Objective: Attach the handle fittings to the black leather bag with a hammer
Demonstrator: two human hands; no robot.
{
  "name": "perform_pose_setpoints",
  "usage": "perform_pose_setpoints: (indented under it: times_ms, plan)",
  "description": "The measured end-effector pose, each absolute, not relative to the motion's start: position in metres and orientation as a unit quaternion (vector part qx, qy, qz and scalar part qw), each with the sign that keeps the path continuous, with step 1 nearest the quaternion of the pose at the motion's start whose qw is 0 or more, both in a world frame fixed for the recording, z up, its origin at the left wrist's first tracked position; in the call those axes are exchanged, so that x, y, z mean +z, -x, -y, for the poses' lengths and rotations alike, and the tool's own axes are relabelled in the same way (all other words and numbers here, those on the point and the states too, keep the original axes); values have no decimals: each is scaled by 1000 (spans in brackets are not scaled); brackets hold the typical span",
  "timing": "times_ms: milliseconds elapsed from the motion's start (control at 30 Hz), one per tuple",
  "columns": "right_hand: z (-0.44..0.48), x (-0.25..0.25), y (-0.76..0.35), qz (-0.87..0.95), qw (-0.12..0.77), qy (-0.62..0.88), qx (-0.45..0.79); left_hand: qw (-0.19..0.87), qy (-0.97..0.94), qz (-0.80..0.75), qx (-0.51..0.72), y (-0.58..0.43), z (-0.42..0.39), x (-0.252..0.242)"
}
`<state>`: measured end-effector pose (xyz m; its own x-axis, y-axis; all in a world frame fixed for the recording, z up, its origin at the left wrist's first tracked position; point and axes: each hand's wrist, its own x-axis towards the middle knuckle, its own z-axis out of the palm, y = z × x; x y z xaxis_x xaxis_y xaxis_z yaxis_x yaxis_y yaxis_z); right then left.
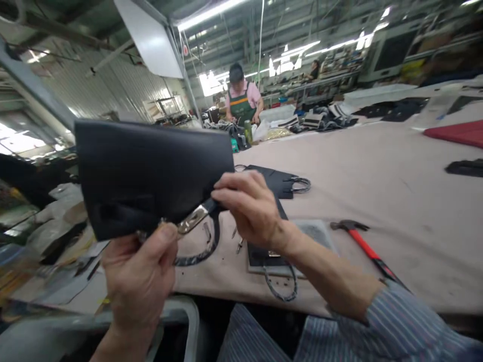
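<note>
A black leather bag panel [151,171] is held up in front of me, its broad face toward the camera and a curved handle [196,257] hanging below. My left hand [141,266] pinches its lower edge, beside a shiny metal buckle plate [193,219]. With bent fingers, my right hand [251,206] grips the panel's lower right corner by the strap end above that plate. Under my right arm, another black panel [260,255] with a handle lies partly on a stone slab [320,234]. Part of the handle's attachment is hidden by my fingers.
A claw hammer [364,244] with a red handle lies right of the slab. Further back are another black panel with handles [279,180] and a red piece [458,131]. Across the table [377,176] stands a co-worker [243,98]. A grey bin [188,311] sits below the front edge.
</note>
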<state>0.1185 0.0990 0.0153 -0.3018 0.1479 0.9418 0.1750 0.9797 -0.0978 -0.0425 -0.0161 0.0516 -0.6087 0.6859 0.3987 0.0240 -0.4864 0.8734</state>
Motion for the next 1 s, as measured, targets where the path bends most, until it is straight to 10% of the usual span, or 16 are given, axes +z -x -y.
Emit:
perform_pose_setpoints:
  times_ms: [133,467,800,1000]
  plan:
    - [-128,11,-177,733,630,256,-18,315,-391,-377,779,24,-39,54]
    - [-53,-226,-265,504,470,617,380,674,-65,-520,521,-87,-100,-143]
    - [-70,-211,-297,130,544,604,567,646,-313,-564,408,-156,-59,-201]
    - [-53,-222,-325,123,551,661,494,336,-796,-435,252,-118,-43,-210]
